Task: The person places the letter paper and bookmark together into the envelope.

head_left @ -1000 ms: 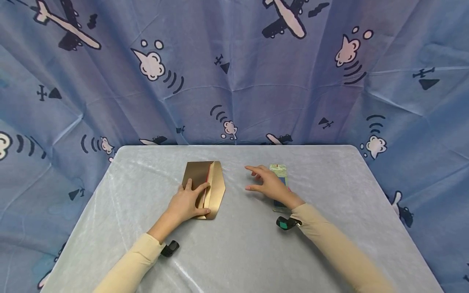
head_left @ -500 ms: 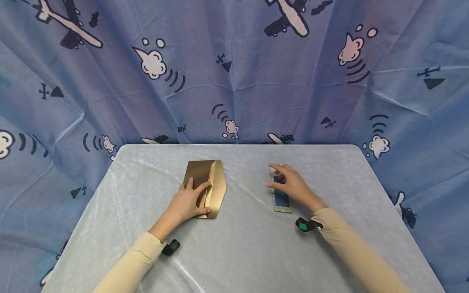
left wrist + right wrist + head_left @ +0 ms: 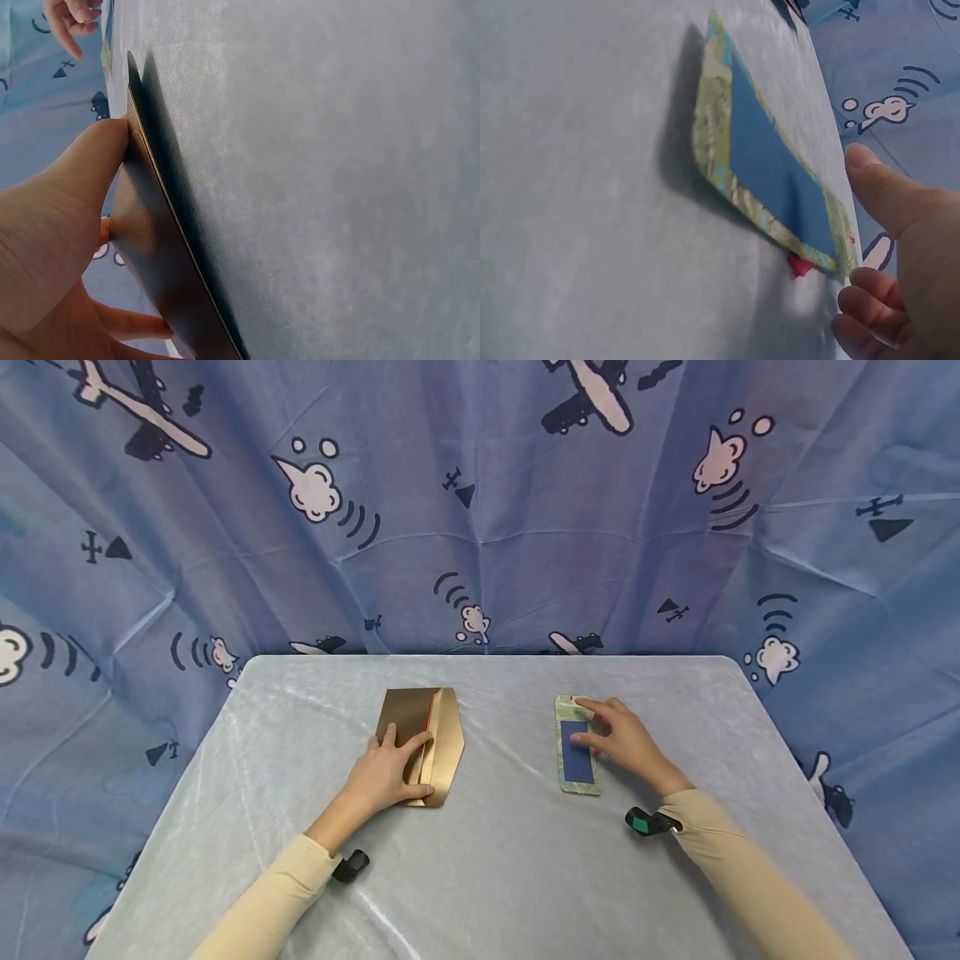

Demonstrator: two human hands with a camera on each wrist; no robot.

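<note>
A gold envelope (image 3: 448, 739) lies left of centre on the table, its pointed flap folded out to the right and a thin red strip along the opening. My left hand (image 3: 377, 774) rests on it with fingers and thumb spread. In the left wrist view the thumb touches the edge of the envelope (image 3: 161, 240). To the right lies a narrow card (image 3: 577, 760) with a blue panel, a patterned green border and a small bit of red at its side. Over its right edge hovers my right hand (image 3: 628, 742), fingers loosely bent and thumb apart, apparently holding nothing.
Both things lie on a pale grey cloth-covered table (image 3: 480, 877). Behind and beside it hangs a blue curtain (image 3: 525, 552) printed with planes and clouds. Each wrist wears a small black camera (image 3: 350, 866).
My right hand has moved right from the gap between envelope and card, uncovering most of the card. The left hand and envelope stay as they were.
</note>
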